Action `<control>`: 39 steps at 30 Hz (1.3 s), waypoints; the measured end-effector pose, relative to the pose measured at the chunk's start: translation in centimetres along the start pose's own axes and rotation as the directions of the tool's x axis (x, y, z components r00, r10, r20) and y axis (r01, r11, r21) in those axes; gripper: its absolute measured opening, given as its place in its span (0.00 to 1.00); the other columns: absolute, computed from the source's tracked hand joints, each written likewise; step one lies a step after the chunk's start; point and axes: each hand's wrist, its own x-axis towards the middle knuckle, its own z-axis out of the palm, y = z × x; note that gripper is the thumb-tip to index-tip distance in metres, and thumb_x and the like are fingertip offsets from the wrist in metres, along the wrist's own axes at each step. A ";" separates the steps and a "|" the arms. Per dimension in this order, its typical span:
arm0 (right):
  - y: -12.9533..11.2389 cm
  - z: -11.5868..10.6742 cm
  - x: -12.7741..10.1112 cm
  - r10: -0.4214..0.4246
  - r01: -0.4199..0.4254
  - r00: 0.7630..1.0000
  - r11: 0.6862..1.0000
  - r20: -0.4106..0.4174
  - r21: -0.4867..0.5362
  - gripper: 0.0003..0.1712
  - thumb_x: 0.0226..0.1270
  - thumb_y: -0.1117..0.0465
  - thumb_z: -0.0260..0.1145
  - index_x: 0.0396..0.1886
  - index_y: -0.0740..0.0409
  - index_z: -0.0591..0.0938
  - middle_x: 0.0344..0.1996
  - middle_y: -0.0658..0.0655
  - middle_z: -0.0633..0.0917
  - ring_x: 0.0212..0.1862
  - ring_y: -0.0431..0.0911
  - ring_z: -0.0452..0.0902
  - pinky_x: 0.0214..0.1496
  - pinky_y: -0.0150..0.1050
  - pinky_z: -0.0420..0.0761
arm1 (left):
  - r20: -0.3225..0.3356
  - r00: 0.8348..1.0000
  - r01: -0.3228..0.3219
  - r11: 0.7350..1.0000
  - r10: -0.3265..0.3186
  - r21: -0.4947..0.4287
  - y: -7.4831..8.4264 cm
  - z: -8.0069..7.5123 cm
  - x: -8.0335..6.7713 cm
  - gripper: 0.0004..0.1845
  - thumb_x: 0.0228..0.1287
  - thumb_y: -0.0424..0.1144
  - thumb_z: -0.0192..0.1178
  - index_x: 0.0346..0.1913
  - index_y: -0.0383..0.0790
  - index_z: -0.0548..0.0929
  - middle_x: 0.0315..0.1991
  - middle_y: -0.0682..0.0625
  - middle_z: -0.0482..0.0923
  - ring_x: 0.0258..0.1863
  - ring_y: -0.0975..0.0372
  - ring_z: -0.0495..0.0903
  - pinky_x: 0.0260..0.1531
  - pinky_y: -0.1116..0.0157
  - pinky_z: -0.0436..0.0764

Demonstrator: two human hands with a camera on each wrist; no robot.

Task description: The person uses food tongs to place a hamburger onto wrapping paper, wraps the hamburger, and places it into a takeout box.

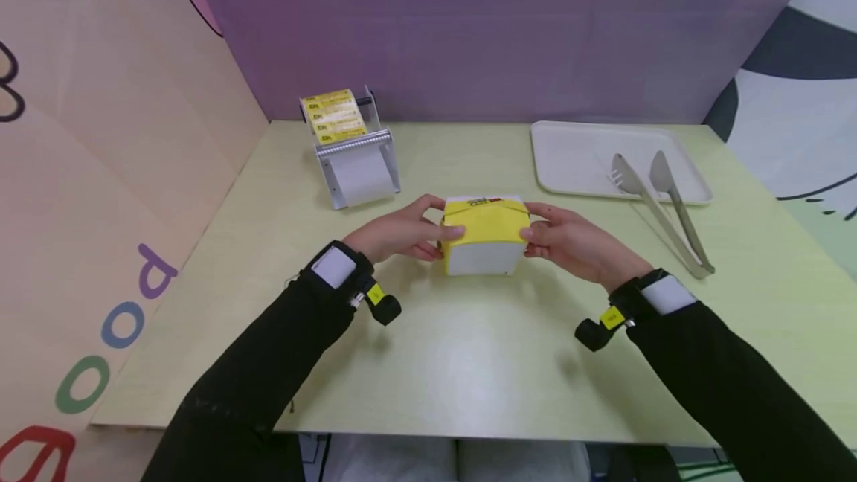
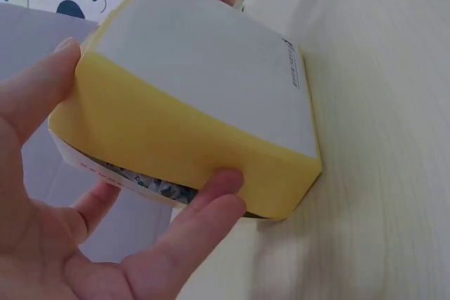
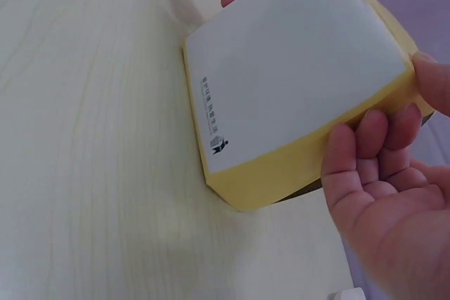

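Note:
Between my two hands is a yellow and white cardboard food box, near the middle of the table. My left hand grips its left side, with the thumb on the yellow front. The right hand holds the opposite side, its thumb at the front edge. In the left wrist view, the box shows a white face with small print, and a gap along its yellow side reveals printed paper inside. From the right wrist, the fingers press against the yellow side.
A metal label dispenser with a roll of yellow labels stands at the back left. On the right, a white tray bears the ends of metal tongs, whose joined end lies on the table. A purple panel borders the back.

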 end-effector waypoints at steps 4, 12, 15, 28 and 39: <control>0.3 0.0 0.0 -0.019 0.019 1.000 1.000 -0.001 -0.005 0.38 0.74 0.68 0.54 0.76 0.66 0.46 0.48 0.50 0.80 0.46 0.41 0.77 0.51 0.33 0.78 | -0.024 0.999 -0.031 1.000 0.031 0.000 0.0 0.1 0.1 0.36 0.66 0.47 0.63 0.70 0.48 0.57 0.63 0.43 0.68 0.46 0.50 0.80 0.51 0.55 0.80; 0.7 -0.3 -0.2 -0.047 0.051 0.992 0.998 0.115 -0.031 0.41 0.74 0.69 0.54 0.78 0.58 0.45 0.53 0.52 0.79 0.48 0.44 0.76 0.53 0.37 0.78 | 0.034 0.997 -0.074 0.996 0.075 -0.049 -0.3 0.0 0.3 0.36 0.67 0.41 0.62 0.72 0.49 0.55 0.60 0.42 0.71 0.43 0.53 0.79 0.53 0.51 0.78; 0.8 -0.3 -0.2 -0.065 0.071 0.985 0.997 0.162 -0.033 0.42 0.73 0.69 0.54 0.79 0.56 0.43 0.54 0.52 0.79 0.50 0.45 0.76 0.55 0.39 0.77 | 0.060 0.996 -0.064 0.993 0.070 -0.095 -0.3 -0.1 0.3 0.33 0.67 0.39 0.62 0.71 0.48 0.59 0.58 0.42 0.73 0.44 0.54 0.80 0.53 0.52 0.78; 1.5 -0.1 -0.1 -0.091 0.086 0.992 0.994 0.084 0.061 0.41 0.73 0.70 0.54 0.78 0.60 0.43 0.57 0.52 0.75 0.46 0.42 0.75 0.49 0.34 0.77 | 0.018 0.999 0.037 0.987 -0.035 -0.157 0.7 0.4 0.6 0.26 0.69 0.38 0.60 0.67 0.43 0.66 0.56 0.43 0.76 0.44 0.54 0.82 0.53 0.55 0.79; 2.2 -0.2 0.3 -0.059 0.054 0.998 0.985 0.026 0.162 0.36 0.73 0.67 0.56 0.75 0.60 0.50 0.52 0.52 0.80 0.46 0.43 0.78 0.51 0.34 0.79 | 0.074 0.995 -0.065 0.997 0.068 -0.035 -0.2 -0.3 0.6 0.27 0.72 0.43 0.56 0.71 0.47 0.66 0.57 0.45 0.76 0.43 0.53 0.81 0.55 0.51 0.77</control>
